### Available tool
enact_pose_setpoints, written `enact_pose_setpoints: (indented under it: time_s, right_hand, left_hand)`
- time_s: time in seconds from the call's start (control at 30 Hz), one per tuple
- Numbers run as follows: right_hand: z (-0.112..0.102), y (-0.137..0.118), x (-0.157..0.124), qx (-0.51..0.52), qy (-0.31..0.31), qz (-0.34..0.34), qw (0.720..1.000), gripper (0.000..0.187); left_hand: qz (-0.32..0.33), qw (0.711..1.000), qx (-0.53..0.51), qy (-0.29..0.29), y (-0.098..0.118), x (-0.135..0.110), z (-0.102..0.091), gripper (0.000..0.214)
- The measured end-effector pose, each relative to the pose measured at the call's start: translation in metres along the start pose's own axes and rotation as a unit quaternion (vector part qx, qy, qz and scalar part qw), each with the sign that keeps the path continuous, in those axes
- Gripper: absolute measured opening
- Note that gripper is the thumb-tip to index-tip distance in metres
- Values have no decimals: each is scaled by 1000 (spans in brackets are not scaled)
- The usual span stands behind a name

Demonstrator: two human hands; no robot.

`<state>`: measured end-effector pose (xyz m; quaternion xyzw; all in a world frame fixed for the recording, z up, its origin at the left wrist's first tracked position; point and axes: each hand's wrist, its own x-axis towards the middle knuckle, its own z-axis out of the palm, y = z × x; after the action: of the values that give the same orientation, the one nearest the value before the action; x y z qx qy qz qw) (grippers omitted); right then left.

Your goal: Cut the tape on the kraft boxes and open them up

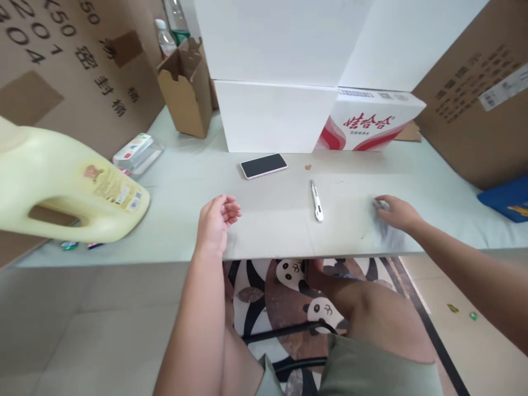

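My left hand rests at the front part of the table, its fingers loosely curled and nothing visible in them. Farther right, my right hand is low over the tabletop, thumb and fingers closed toward each other. A small pale patch shows between them; whether it is an object cannot be made out. Between my hands lies a white utility knife, pointing away from me. Beyond my left hand a smartphone lies with its dark screen up. A small brownish scrap is near the phone.
A large yellow jug stands at the left, near a clear plastic pack. White boxes and a red-and-white carton line the back. An open cardboard carrier is behind left. A blue packet sits far right.
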<state>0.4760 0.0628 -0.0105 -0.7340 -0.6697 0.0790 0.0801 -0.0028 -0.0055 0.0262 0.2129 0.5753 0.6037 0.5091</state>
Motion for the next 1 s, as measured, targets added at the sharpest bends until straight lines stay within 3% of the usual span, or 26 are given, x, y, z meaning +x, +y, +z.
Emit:
enact_pose_setpoints:
  time_s: [0.1, 0.2, 0.37, 0.5, 0.6, 0.7, 0.77, 0.83, 1.0]
  right_hand:
    - [-4, -52, 4, 5, -12, -37, 999, 38]
    - [1, -121, 11, 16, -22, -111, 993, 34]
    - [18, -254, 28, 26, -30, -261, 964, 30]
    - [31, -371, 58, 16, -8, -356, 934, 31]
    - [33, -454, 91, 32, 37, -386, 921, 34]
    - [26, -520, 125, 53, 67, -364, 927, 31]
    - [17, -550, 143, 69, 80, -333, 937, 22]
    - [8, -569, 156, 65, 79, -303, 947, 27]
    - [-2, -578, 163, 19, 39, -306, 951, 23]
  left_hand:
    - [-4, 1000, -28, 7, 6, -2, -11, 31]
    - [0, 998, -58, 10, 11, -3, -26, 31]
    - [10, 995, -97, 24, 15, -2, -52, 35]
    - [2, 993, -117, 30, 19, -1, -63, 35]
    - [-4, 992, -127, 22, 23, 0, -64, 33]
    - [-13, 992, -128, 14, 26, 0, -65, 30]
    - [-19, 991, -130, 15, 27, 0, -66, 28]
    - [-19, 991, -134, 15, 28, 0, -67, 26]
    - [-18, 989, -143, 15, 31, -1, -70, 22]
